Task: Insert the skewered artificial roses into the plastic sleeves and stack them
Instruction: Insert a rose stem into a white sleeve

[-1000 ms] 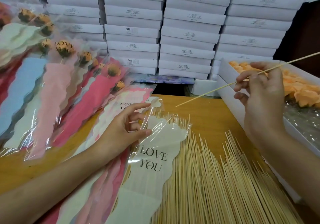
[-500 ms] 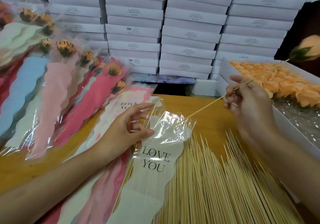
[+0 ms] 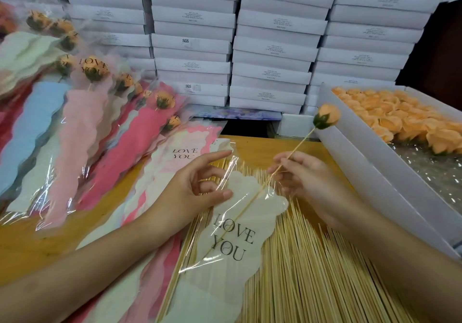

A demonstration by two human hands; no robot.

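Skewered rose (image 3: pixel 326 117) — long axis diagonal, with the orange bloom raised at far right and the pointed end down at near left. The right hand (image 3: pixel 307 177) pinches the stick partway along, fingers (image 3: pixel 290 159) curled round it. The bloom stands clear beyond the hand, beside the wall of the white tray (image 3: pixel 370 167) of rose heads.

The stick's lower part lies inside the cream "LOVE YOU" sleeve (image 3: pixel 232 247) and shows through the film. The left hand (image 3: pixel 197 187) grips the sleeve's open mouth — thumb and fingers pinch the clear film. The sleeve rests on loose skewers (image 3: pixel 312 272) spread over the tabletop (image 3: pixel 260 145). Filled sleeves (image 3: pixel 82 122) are fanned out at left.
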